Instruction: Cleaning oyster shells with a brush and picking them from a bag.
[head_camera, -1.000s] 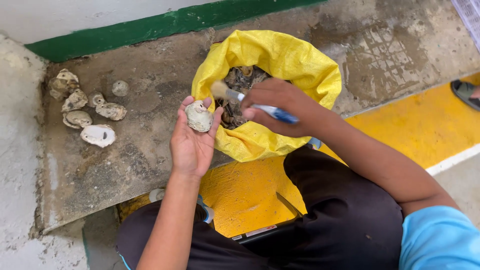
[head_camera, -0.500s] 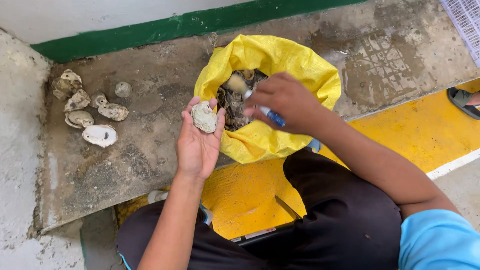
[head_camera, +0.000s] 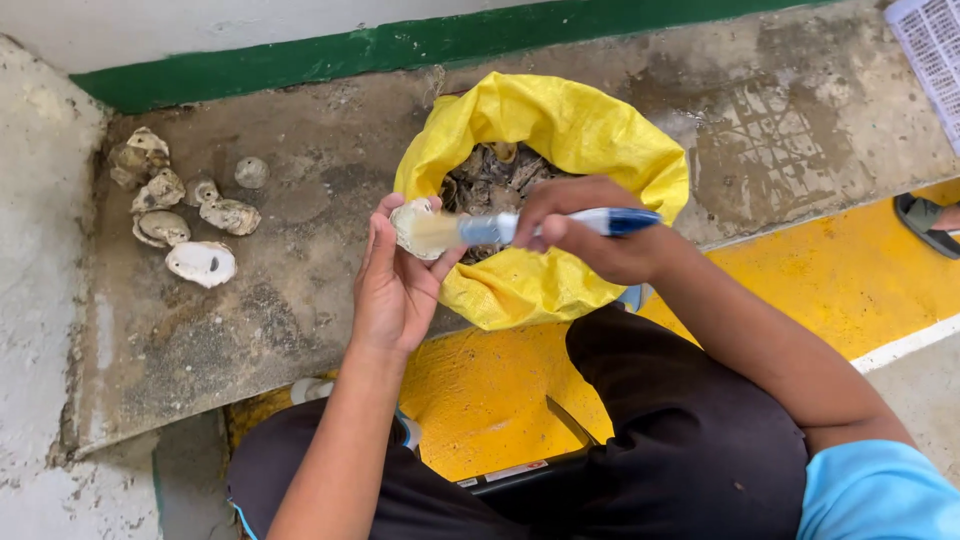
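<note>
My left hand (head_camera: 392, 285) holds a pale oyster shell (head_camera: 410, 224) upright between fingers and thumb, in front of a yellow woven sack (head_camera: 560, 130). My right hand (head_camera: 590, 232) grips a blue-and-white toothbrush (head_camera: 540, 226) lying sideways, with its blurred bristle end against the shell. The sack stands open on the concrete slab, and dark shells (head_camera: 495, 170) fill its mouth, partly hidden behind my right hand.
Several cleaned shells (head_camera: 180, 215) lie in a cluster at the slab's left. A green-painted wall base (head_camera: 400, 45) runs along the back. A yellow floor strip (head_camera: 800, 280) lies under my knees. Someone's sandalled foot (head_camera: 925, 222) shows at right, a white crate (head_camera: 930, 50) at top right.
My right hand has turned the toothbrush level and brought its bristles onto the shell. My left hand has tilted the shell up towards the sack.
</note>
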